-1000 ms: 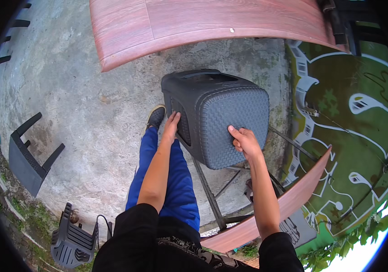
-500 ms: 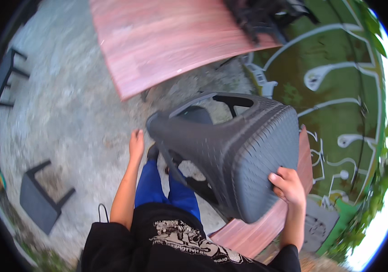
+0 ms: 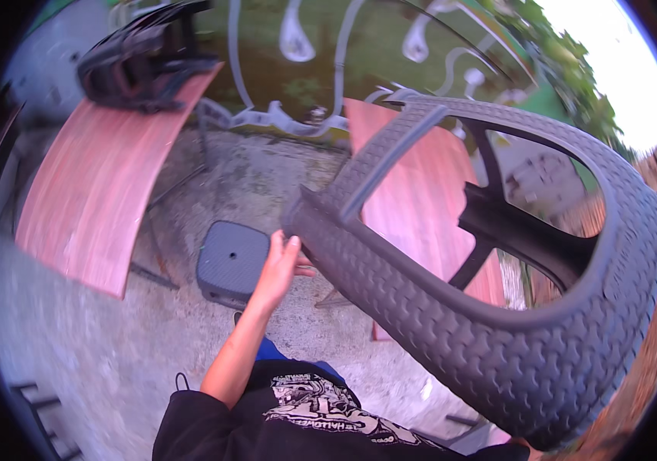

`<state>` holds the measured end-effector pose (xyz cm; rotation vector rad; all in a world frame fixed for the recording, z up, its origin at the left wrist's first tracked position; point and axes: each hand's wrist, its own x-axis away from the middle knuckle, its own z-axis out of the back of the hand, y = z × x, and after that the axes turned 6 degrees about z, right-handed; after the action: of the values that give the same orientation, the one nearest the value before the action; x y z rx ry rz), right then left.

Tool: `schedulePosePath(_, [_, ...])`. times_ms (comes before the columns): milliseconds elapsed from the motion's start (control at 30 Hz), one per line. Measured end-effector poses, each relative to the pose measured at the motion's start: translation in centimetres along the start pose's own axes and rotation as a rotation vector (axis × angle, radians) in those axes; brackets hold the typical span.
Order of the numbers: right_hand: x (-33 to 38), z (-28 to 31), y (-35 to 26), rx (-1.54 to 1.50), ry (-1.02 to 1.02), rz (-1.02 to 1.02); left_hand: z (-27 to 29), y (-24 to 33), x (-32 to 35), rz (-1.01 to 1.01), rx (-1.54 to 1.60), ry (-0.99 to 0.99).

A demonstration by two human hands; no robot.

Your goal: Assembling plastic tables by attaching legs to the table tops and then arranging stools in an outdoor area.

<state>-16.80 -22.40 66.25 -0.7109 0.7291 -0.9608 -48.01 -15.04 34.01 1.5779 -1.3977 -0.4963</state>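
A dark grey plastic stool [image 3: 451, 330] with a woven-look texture is held up on its side in front of me, its seat toward the right and its legs toward the left. My left hand [image 3: 278, 269] is at the end of one leg, thumb and fingers apart. It appears to touch the leg without wrapping round it. The stool's seat end hides my right hand; only a bit of skin shows at the lower edge. Beyond my left hand, a second dark grey stool [image 3: 230, 261] with a hole in its seat stands upright on the floor.
A reddish wood-look table [image 3: 98, 192] stands at the left, dark stacked plastic furniture [image 3: 152, 61] on its far end. Another such table [image 3: 413, 207] is behind the held stool. A green painted wall [image 3: 305, 92] runs along the back. Dark legs [image 3: 44, 415] show at the lower left.
My view has turned right. The held stool has been raised and swung right, showing its open side. My left hand has come up to its leg; my right hand has gone behind the stool.
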Motion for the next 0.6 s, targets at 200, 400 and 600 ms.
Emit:
schedulePosePath(200, [19.9, 20.4, 2.1, 0.225, 0.306, -0.127, -20.6, -12.2, 4.6, 0.435, -0.016, -0.457])
schedulePosePath(400, [30.1, 26.1, 2.7, 0.235, 0.654, -0.458, -33.9, -26.1, 11.1, 0.708, -0.232, -0.741])
schedulePosePath(600, [33.8, 31.4, 11.3, 0.014, 0.893, -0.866, -42.2, -37.1, 10.4, 0.802, -0.769, -1.092])
